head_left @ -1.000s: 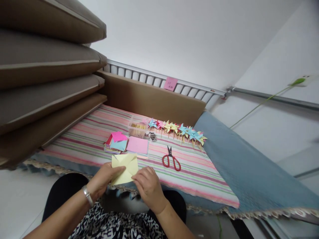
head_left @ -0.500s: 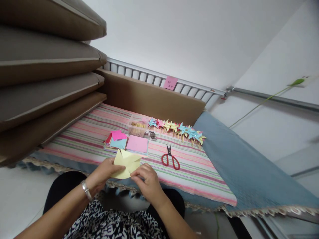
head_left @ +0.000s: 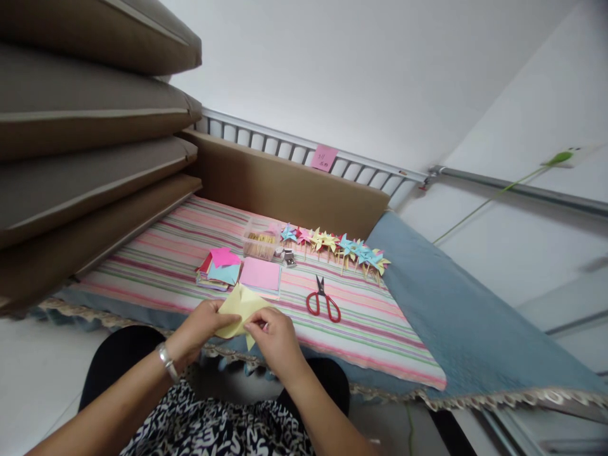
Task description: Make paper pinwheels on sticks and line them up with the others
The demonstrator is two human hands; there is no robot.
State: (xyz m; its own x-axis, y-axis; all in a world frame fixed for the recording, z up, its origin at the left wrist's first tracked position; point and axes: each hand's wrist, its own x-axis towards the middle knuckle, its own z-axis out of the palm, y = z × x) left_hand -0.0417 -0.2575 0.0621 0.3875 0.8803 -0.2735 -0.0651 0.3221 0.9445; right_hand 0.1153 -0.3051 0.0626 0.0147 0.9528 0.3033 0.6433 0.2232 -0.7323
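Observation:
A pale yellow paper square (head_left: 241,300) with slits cut in from its corners is held up over the table's front edge. My left hand (head_left: 209,323) grips its left side, thumb on top. My right hand (head_left: 273,326) pinches the paper near its middle, thumb and fingertips together; one flap points down below the fingers. Just beyond lie a stack of pink paper squares (head_left: 260,274) and a pile of coloured cut papers (head_left: 221,266). Red-handled scissors (head_left: 323,301) rest to the right, blades pointing away.
A clear plastic box (head_left: 261,240) holds thin wooden sticks, with small metal pieces (head_left: 289,258) beside it. Finished paper pinwheels (head_left: 349,247) form a row behind. Stacked cushions (head_left: 99,139) rise at the left. A brown board (head_left: 285,180) and a pink note (head_left: 324,158) stand at the back.
My right hand has moved slightly left and up, onto the middle of the yellow paper. The paper has turned a little, and a flap now hangs below my right fingers.

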